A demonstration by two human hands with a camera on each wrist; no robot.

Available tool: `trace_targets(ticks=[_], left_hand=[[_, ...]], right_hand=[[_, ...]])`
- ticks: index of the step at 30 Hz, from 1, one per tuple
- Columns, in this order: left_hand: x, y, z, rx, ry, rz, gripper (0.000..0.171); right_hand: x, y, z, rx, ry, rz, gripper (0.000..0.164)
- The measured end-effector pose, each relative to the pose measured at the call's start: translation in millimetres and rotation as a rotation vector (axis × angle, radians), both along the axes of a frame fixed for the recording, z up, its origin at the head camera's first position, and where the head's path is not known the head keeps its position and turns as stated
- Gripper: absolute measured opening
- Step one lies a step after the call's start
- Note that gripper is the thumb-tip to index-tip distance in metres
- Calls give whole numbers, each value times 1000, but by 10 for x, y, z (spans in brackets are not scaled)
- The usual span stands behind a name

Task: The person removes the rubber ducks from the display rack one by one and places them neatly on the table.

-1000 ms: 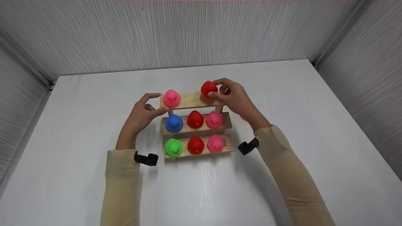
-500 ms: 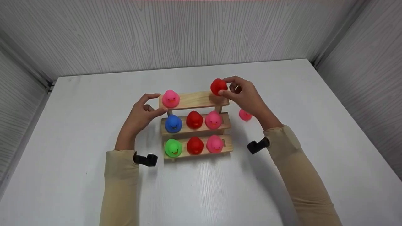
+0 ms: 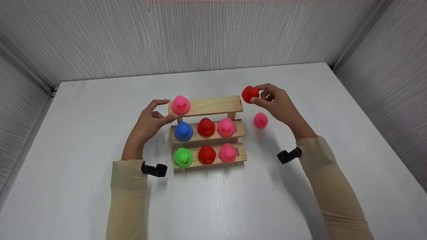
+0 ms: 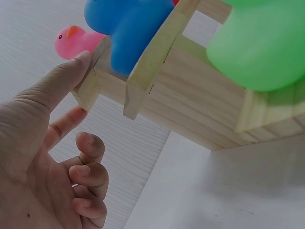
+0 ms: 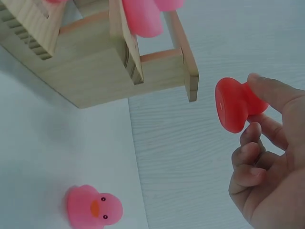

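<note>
Red duck (image 3: 249, 94), pinched by right hand (image 3: 278, 104), moved rightward past top shelf (image 3: 213, 106); left hand (image 3: 149, 117) pinches its end.

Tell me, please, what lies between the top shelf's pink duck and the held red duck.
In the head view, just bare top shelf separates the pink duck from the red duck; the right wrist view shows a gap beyond the shelf.

A white surface (image 3: 213, 203) with a straight far edge extends in front of a grey wood-grain rear panel (image 3: 206, 36). A left panel (image 3: 15, 110) and a right panel (image 3: 390, 90), similarly grained, flank the surface. Grey strips (image 3: 360, 36) line both rear corners.
</note>
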State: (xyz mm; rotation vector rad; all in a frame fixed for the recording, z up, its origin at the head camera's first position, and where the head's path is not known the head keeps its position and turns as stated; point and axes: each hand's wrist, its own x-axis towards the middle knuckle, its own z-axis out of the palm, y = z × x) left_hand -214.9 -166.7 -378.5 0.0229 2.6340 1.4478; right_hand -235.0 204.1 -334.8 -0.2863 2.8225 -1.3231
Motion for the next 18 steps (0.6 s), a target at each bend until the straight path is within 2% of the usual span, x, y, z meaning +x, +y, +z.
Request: trace_targets(ticks=[12, 18], left_hand=[[8, 11, 23, 6, -26, 7, 77], [-1, 24, 27, 6, -39, 13, 77]], right_hand=[[-20, 307, -22, 14, -4, -67, 43], [-9, 436, -49, 16, 3, -69, 42]])
